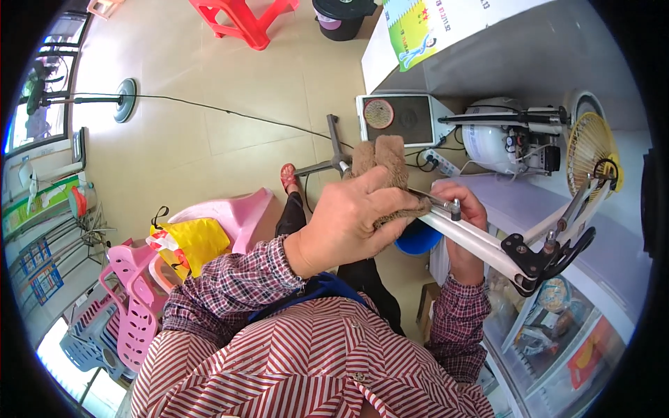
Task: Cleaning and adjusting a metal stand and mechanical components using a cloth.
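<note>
My left hand (355, 212) presses a brown plush cloth (381, 159) around the upper part of a white metal stand arm (463, 233), its fingers curled over the cloth. Beneath and behind the same arm is my right hand (468, 207), its fingers bent against the bar and partly hidden by it. A thin metal rod runs along the arm, which slants down to the right and ends in a black joint (527, 256). Toward the far end, the arm meets a grey-legged floor base (334, 143), partly covered by the cloth.
Right of the arm stand a yellow fan (592, 150), a white air compressor (488, 136) and a glass display case (557, 334). A flat scale (418, 129) and power strip (440, 161) lie beyond. Left are a pink chair (254, 219) and yellow bag (198, 240). A cable (230, 111) crosses the floor.
</note>
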The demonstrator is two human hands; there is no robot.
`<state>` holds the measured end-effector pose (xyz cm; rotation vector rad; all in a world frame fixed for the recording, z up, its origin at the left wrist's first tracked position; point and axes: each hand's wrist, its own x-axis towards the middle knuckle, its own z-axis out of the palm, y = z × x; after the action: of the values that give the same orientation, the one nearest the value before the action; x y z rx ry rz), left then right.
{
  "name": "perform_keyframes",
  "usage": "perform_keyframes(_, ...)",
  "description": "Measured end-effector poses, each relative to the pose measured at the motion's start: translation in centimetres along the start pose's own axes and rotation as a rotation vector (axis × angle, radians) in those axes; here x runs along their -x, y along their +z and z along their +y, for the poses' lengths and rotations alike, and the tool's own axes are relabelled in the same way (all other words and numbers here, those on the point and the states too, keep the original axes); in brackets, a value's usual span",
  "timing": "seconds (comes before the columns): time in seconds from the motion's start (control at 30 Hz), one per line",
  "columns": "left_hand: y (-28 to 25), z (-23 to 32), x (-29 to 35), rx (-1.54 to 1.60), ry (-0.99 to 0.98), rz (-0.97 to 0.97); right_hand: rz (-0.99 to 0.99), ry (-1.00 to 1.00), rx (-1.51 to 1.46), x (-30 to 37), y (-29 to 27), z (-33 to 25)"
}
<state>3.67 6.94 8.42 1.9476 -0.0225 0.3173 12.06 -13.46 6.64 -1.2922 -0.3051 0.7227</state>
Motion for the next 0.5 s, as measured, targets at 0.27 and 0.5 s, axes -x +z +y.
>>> perform_keyframes(0.27, -0.6, -0.8, -0.2, -0.019, 0.053, -0.113, -0.031, -0.016, 0.082, -0.1, 0.3, 0.1)
perform_keyframes(0.5, -1.9, -0.7, -0.9, 0.071, -0.081, -0.358, -0.043, -0.007, 0.071, -0.2, 0.3, -0.2)
